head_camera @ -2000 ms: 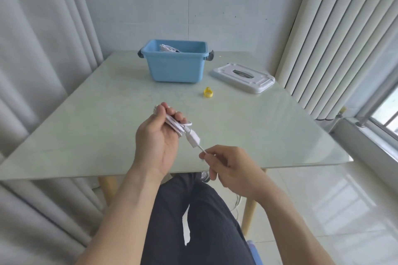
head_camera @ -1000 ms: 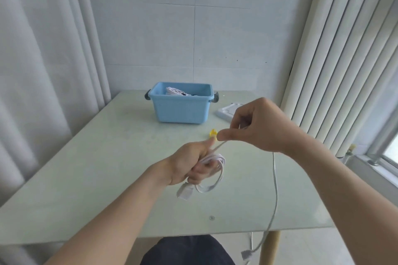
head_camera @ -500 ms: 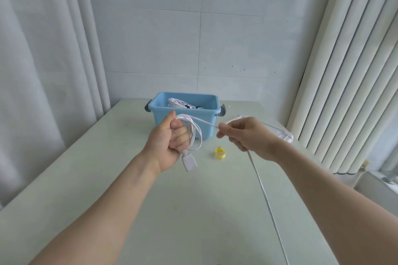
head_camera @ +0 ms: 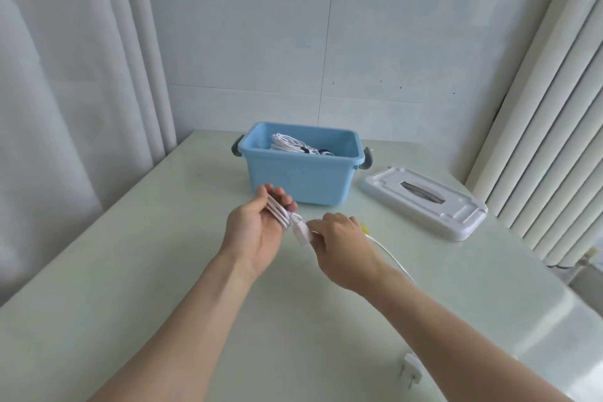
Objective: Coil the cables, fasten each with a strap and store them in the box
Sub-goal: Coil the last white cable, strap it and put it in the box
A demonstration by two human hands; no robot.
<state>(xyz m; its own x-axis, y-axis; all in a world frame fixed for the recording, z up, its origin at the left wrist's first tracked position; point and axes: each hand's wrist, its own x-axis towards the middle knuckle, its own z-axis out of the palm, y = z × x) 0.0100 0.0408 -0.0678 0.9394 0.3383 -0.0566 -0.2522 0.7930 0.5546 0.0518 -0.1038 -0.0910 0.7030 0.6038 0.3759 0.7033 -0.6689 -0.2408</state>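
Note:
My left hand [head_camera: 257,232] holds several loops of a white cable [head_camera: 281,214] wound around its fingers, with a white connector hanging at the loops' lower end. My right hand [head_camera: 339,246] pinches the same cable just right of that connector. The free length runs back along my right forearm, and its white plug [head_camera: 410,369] lies on the table near the front edge. A blue box [head_camera: 301,178] stands behind my hands and holds coiled white cables [head_camera: 288,142]. A yellow strap [head_camera: 364,229] shows partly behind my right hand.
The box's white lid [head_camera: 424,202] lies flat on the pale green table [head_camera: 130,271], to the right of the box. Curtains hang on the left, vertical blinds on the right. A tiled wall closes the far side.
Both hands came down toward the table in front of the box. My right hand moved in close to my left hand. The plug end now lies on the table.

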